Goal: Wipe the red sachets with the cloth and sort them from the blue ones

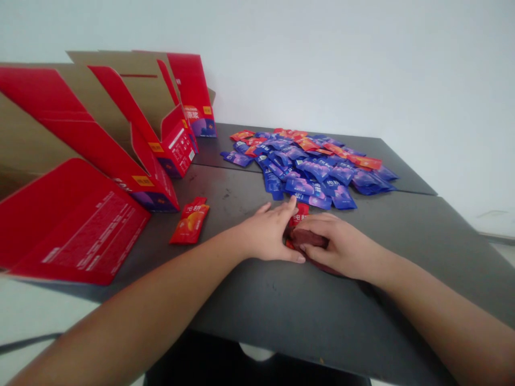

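On the dark table, my right hand [341,244] has its fingers closed round a folded dark reddish-brown cloth [309,237]. The cloth presses on a red pouch [300,214], whose lower part is mostly covered. Fingers apart, my left hand [273,233] rests beside that pouch, its index fingertip close to the pouch's upper end and its thumb near the cloth. A second red pouch [190,222] with an orange picture lies by itself to the left. Just beyond my hands is a heap of blue pouches [317,170] with red pouches [341,151] mixed in.
Several red cardboard boxes [116,155] stand in a row at the left with their tall flaps up. The dark table [249,300] has a seam across it and a near edge below my forearms. A pale wall [341,64] rises behind.
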Tool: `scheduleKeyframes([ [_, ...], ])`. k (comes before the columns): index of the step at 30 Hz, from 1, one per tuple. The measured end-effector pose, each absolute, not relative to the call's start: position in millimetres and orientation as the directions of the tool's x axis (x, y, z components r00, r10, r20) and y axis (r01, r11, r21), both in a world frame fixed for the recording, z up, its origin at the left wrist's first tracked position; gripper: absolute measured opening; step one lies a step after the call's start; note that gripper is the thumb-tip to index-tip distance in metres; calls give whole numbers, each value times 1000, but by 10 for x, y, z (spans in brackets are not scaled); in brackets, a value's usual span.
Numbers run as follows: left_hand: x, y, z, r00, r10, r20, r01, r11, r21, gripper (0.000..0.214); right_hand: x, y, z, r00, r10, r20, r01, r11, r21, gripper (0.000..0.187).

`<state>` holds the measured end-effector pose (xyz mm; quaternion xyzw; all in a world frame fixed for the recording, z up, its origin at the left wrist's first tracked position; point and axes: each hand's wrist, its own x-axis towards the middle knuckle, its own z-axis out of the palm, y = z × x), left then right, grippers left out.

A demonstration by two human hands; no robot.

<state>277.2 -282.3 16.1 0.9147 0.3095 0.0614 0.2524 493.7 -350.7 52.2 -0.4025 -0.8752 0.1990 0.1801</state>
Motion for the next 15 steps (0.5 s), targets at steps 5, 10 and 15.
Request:
scheduleKeyframes([
  [5,2778,-2814,146,806,589,-59,532,-675,511,147,4986,-3315,414,-515,836,192,730,544,-414,21],
  [10,2795,-2828,162,784,615,-86,571,-659,490,145,5114,-3181,313,-362,909,207,870,409,-276,7],
  [15,2801,-2838,188,789,605,-111,576,-663,478,147,5214,-3224,281,-270,887,375,861,397,-318,30],
])
